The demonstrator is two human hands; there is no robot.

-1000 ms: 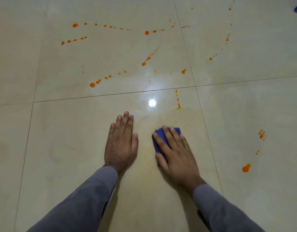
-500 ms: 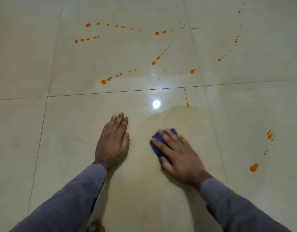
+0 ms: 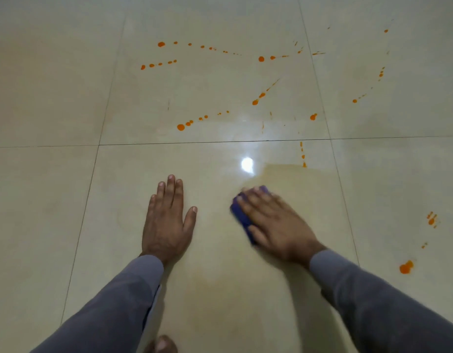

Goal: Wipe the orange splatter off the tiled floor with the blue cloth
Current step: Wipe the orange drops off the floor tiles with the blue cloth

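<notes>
My right hand (image 3: pixel 275 220) presses flat on the blue cloth (image 3: pixel 239 215), which shows only at its left and far edges; hand and cloth are motion-blurred. My left hand (image 3: pixel 166 220) lies flat on the cream tile, fingers together, holding nothing. Orange splatter (image 3: pixel 180 127) runs in dotted trails across the far tile, with more orange drops (image 3: pixel 406 267) on the tile to the right. A short orange trail (image 3: pixel 303 156) lies just beyond the cloth. A faint yellowish smear (image 3: pixel 284 179) surrounds the cloth.
Glossy cream tiles with thin dark grout lines (image 3: pixel 215 141) fill the view. A bright lamp reflection (image 3: pixel 247 164) sits between my hands and the far tile. A toe or knee tip (image 3: pixel 161 343) shows at the bottom edge.
My right hand with the cloth has slid slightly and is now blurred by motion. The view has shifted, so the splatter sits a little more to the right. My left hand stays planted.
</notes>
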